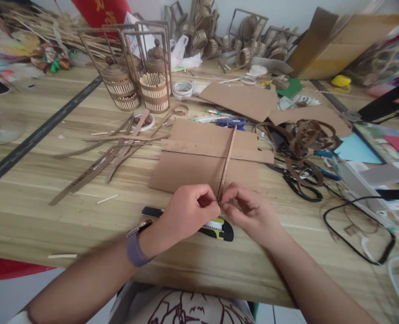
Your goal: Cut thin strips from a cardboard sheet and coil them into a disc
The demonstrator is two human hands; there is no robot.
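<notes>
My left hand (195,209) and my right hand (244,209) meet in front of me, each pinching the near end of a narrow cardboard strip (226,162). The strip stands on edge and slants away over a flat cardboard sheet (186,173). Another cardboard strip (192,146) lies flat across that sheet. Under my left hand is a yellow and black utility knife (221,230), partly hidden by my fingers and wrist. A watch with a purple band (136,247) is on my left wrist.
Loose cardboard strips (118,153) lie to the left. Lantern-like stick-and-cardboard models (154,92) stand behind, near a tape roll (182,90). Scissors (300,186), curled strips (310,135) and a black cable (357,256) sit at right. A cardboard box (341,45) stands at back right.
</notes>
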